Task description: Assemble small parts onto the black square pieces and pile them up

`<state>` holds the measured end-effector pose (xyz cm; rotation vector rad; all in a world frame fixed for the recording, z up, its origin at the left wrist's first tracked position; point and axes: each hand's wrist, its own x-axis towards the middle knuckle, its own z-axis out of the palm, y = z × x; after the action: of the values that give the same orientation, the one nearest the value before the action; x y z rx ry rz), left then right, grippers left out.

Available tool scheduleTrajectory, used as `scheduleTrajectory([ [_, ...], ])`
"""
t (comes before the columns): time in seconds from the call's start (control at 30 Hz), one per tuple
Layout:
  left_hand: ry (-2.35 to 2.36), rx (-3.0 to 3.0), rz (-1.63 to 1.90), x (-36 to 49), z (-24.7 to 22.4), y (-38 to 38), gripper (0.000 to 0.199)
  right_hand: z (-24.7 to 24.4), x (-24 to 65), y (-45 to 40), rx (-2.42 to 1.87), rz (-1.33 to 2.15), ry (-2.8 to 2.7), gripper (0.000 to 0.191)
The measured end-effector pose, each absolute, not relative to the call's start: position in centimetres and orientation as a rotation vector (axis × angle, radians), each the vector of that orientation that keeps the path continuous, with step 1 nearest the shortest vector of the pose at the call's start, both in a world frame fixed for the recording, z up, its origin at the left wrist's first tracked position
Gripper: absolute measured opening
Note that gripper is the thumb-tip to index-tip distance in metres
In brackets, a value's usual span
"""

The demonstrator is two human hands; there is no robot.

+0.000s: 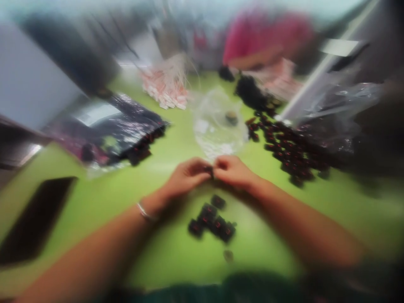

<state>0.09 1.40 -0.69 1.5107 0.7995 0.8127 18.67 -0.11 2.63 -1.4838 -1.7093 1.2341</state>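
My left hand [189, 174] and my right hand [235, 171] meet at the middle of the green table [126, 223]. Between their fingertips is a small dark piece [208, 169], pinched by the left fingers. The right fingers are closed against it; what they grip is too small to make out. Several black square pieces with red marks [218, 225] lie in a loose group below my hands. Just beyond my fingers a clear plastic bag [217, 126] lies on the table, with a small dark round item [232, 118] at its right side.
A large pile of black pieces [290, 155] spreads at the right. Plastic-wrapped dark packages [126, 122] lie at the left, near a dark flat object [39, 216]. White and pink connectors with wires [168, 86] are at the back. A person in pink [268, 35] is beyond the table.
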Motion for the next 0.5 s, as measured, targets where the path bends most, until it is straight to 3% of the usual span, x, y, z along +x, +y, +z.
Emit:
scheduleTrajectory([
  [0.17, 0.867, 1.745, 0.773, 0.2, -0.6, 1.3, 0.024, 3.2, 18.0, -0.4, -1.507, 1.491, -1.629, 0.006],
  [0.3, 1.042, 2.097, 0.692, -1.8, 0.3, 2.9, 0.027, 2.5, 18.0, -0.4, -1.488, 1.336, -1.901, 0.008],
  [0.37, 1.426, 2.236, 0.731, -3.9, 1.0, 4.6, 0.031, 2.4, 18.2, -0.4, -1.465, 1.178, -2.096, 0.006],
  [0.5, 2.039, 2.358, 0.333, -8.1, 1.9, 7.9, 0.034, 2.2, 18.5, -0.3, -1.373, 0.990, -2.363, 0.018],
])
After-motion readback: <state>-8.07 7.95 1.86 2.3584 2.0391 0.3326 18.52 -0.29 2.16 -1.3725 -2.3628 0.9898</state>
